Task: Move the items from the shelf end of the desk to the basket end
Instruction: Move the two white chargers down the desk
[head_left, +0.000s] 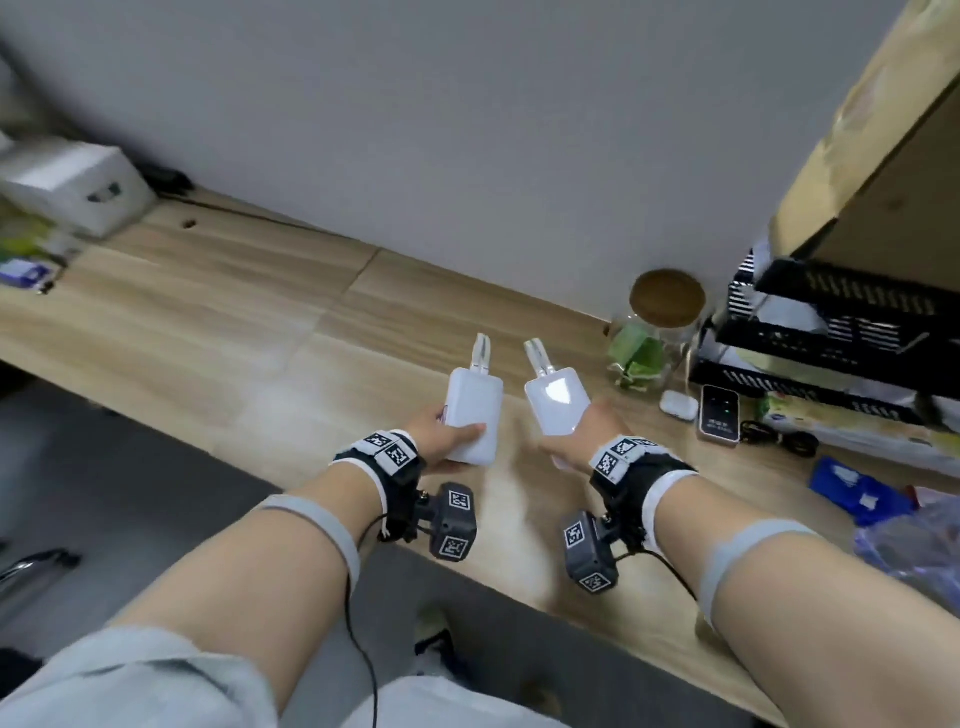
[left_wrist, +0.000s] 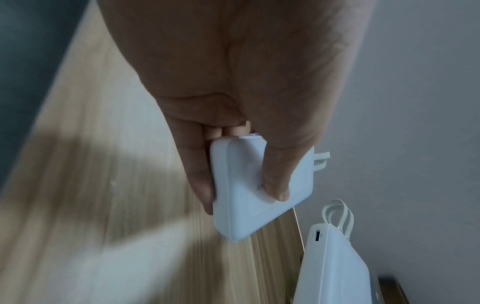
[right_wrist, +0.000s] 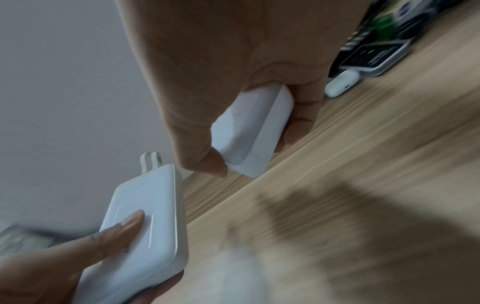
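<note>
Two white power banks with short looped cables are held above the wooden desk (head_left: 218, 332). My left hand (head_left: 441, 436) grips the left power bank (head_left: 475, 410) by its near end, thumb on top; the left wrist view shows the thumb (left_wrist: 278, 181) across its face (left_wrist: 244, 197). My right hand (head_left: 582, 441) grips the right power bank (head_left: 558, 402) the same way, with fingers (right_wrist: 303, 115) wrapped round its edge (right_wrist: 249, 133). The two banks are side by side, a little apart.
A cork-lidded glass jar (head_left: 660, 332), a white earbud case (head_left: 679, 405), a dark device with a green light (head_left: 719, 413) and a black cable lie by the black trays (head_left: 841, 332) under the shelf at right. A white box (head_left: 72, 187) sits far left.
</note>
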